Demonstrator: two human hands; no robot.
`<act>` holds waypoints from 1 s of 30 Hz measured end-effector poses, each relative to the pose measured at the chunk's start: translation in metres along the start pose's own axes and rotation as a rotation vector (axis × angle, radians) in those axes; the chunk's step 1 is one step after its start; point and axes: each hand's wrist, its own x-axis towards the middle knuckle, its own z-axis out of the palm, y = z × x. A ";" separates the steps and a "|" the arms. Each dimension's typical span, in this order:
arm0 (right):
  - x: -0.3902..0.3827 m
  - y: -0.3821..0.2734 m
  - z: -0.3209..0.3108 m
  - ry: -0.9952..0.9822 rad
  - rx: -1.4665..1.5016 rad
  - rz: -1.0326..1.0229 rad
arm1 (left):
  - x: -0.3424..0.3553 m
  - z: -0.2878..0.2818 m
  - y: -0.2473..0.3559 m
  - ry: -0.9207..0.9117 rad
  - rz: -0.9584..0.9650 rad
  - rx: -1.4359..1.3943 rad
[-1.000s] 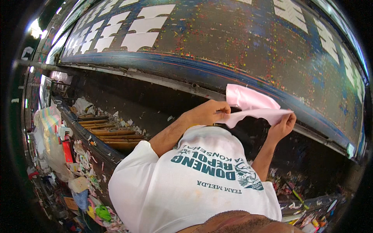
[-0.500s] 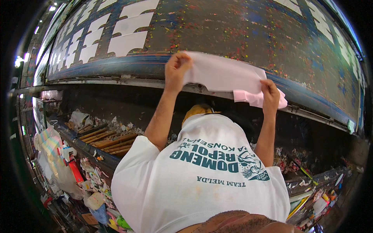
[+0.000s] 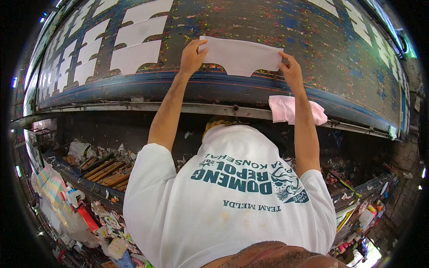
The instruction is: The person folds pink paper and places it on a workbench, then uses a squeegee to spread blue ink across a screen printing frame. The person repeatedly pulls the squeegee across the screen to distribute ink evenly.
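Note:
A pale, cut fabric piece point(image 3: 243, 56) is stretched between my hands over the near side of the long printing table point(image 3: 214, 22). My left hand point(image 3: 193, 58) pinches its left end, and my right hand point(image 3: 291, 71) grips the right end between thumb and fingers. The piece has a straight upper edge and curved cut-outs along the lower edge. It looks flat on or just above the dark, paint-speckled surface. Under my right forearm, a folded stack of pink fabric point(image 3: 281, 108) lies over the table's near edge.
Rows of similar white pieces point(image 3: 136, 56) lie on the table to the left, with more at the far right point(image 3: 357, 22). A metal rail point(image 3: 178, 107) runs along the near edge. Below are wooden sticks point(image 3: 109, 172), scraps and a red-handled tool point(image 3: 88, 218).
Both hands have moved away from me, carrying the fabric piece from above the table's near edge onto the speckled surface. It is now straighter and flatter. The pink stack stays on the edge.

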 end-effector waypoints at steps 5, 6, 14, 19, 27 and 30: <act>0.006 0.003 0.001 0.012 -0.076 0.057 | 0.014 -0.003 -0.007 -0.097 -0.018 0.018; 0.008 0.004 0.003 0.012 -0.084 0.063 | 0.016 -0.004 -0.009 -0.112 -0.008 0.017; 0.012 0.010 0.014 0.004 -0.140 0.117 | 0.024 -0.002 -0.020 -0.165 0.117 0.183; 0.011 0.003 0.017 -0.002 -0.025 0.228 | 0.008 0.028 0.002 -0.306 0.410 0.434; -0.006 -0.022 0.017 0.093 0.126 0.267 | -0.016 0.152 0.081 -0.557 0.593 0.480; -0.020 -0.028 0.006 0.162 0.154 0.173 | 0.002 0.185 0.093 -0.564 0.547 0.472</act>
